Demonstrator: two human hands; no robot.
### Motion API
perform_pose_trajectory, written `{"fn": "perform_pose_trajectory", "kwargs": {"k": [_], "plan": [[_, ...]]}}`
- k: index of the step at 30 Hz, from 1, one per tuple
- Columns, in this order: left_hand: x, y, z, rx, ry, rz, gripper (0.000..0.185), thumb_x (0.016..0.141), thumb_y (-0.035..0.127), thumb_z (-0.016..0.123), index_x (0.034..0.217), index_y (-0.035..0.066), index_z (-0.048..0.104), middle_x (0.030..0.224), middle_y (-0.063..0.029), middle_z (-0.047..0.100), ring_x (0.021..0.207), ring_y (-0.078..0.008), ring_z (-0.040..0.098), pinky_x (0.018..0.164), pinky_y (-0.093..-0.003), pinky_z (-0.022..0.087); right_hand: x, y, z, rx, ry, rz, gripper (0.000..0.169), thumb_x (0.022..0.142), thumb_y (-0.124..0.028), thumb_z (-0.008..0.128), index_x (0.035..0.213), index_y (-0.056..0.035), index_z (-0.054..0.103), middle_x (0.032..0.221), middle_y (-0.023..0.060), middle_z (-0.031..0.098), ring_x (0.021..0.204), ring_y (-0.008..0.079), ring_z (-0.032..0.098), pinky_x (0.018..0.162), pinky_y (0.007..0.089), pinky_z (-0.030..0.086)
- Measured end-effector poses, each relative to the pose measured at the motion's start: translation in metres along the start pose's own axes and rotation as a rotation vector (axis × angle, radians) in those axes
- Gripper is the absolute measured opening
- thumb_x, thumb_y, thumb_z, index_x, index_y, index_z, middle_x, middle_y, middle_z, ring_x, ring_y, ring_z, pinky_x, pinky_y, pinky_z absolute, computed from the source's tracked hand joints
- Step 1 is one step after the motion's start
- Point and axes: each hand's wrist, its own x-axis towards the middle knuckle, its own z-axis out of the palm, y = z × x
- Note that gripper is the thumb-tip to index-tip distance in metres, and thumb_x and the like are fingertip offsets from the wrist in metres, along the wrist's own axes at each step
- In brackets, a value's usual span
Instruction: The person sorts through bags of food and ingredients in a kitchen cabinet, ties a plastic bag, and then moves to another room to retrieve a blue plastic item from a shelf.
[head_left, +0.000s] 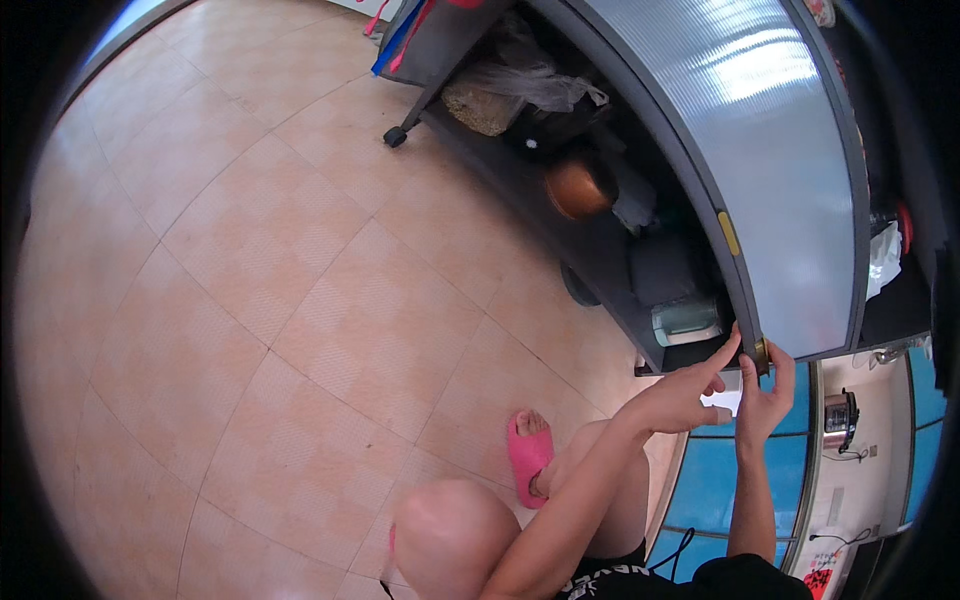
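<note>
At the end of a grey cabinet's door frame, both my hands are at work. My right hand pinches a small brass-coloured piece against the frame's corner, thumb on one side and fingers on the other. Close beside it, my left hand reaches its index finger to the frame's edge, with the thumb held apart. A ribbed translucent panel fills the frame. Further along the same frame is a yellow strip. What the brass-coloured piece is exactly, I cannot tell.
Below the panel, the open lower shelf holds a copper-coloured pot, a plastic bag of grain-like contents and a glass container. A caster supports the cabinet on the tiled floor. Blue cupboards stand nearby.
</note>
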Motion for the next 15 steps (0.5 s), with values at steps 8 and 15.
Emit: {"fn": "perform_pose_trajectory", "kwargs": {"k": [8,15], "plan": [[-0.0006,-0.0016,-0.0018,0.021,0.017,-0.016,0.090,0.074,0.015,0.062,0.143,0.020,0.003,0.106,-0.0164,0.055,0.103,-0.0232,0.052,0.090,-0.0317,0.039,-0.0009,0.0004,0.0007,-0.033,-0.014,0.003,0.033,0.072,-0.012,0.071,0.101,-0.0034,0.057,0.097,0.0083,0.057,0.090,0.0238,0.053,0.080,0.0333,0.040],[-0.0020,0.0006,-0.0050,0.025,0.015,-0.011,0.090,0.073,0.018,0.063,0.143,0.019,0.005,0.107,-0.0165,0.055,0.102,-0.0229,0.052,0.092,-0.0316,0.037,-0.0004,-0.0014,0.0012,-0.008,-0.019,0.008,0.032,0.072,-0.011,0.070,0.100,-0.0029,0.057,0.096,0.0086,0.057,0.090,0.0241,0.053,0.080,0.0329,0.041]]}}
